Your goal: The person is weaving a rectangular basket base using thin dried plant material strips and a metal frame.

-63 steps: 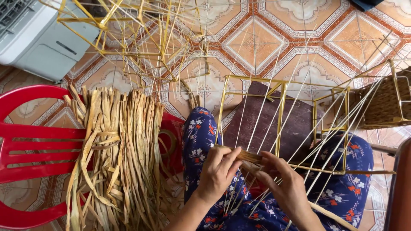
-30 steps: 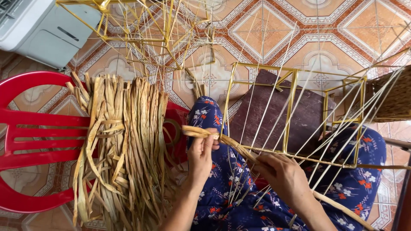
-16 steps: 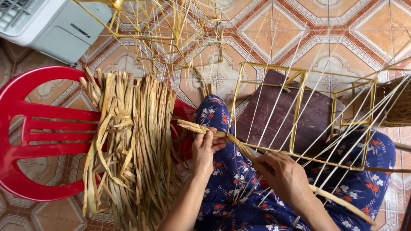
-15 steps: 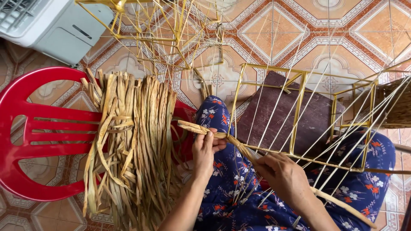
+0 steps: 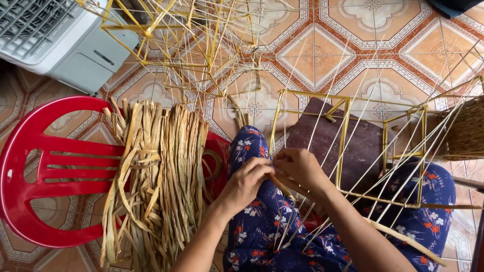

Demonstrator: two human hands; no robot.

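My left hand [image 5: 245, 182] and my right hand [image 5: 301, 167] meet over my lap, both pinching a tan dried-grass strip [image 5: 403, 241] at the lower edge of a yellow wire basket frame [image 5: 344, 135]. The strip trails down to the right past my right forearm. Thin pale spokes [image 5: 403, 151] fan out from the frame. The frame rests across my knees, which are covered by blue floral cloth [image 5: 262, 226]. The fingertips hide the exact point where the strip enters the frame.
A bundle of dried grass strips [image 5: 156, 171] lies over a red plastic chair [image 5: 45, 171] at my left. Bare yellow wire frames [image 5: 186, 40] are stacked on the tiled floor [image 5: 322, 45] ahead. A white-grey appliance [image 5: 55, 40] stands top left; a woven basket [image 5: 466, 128] sits right.
My left hand has moved right from the bundle side to join my right hand at the frame, drawing the strip's end in; the view has tilted slightly.
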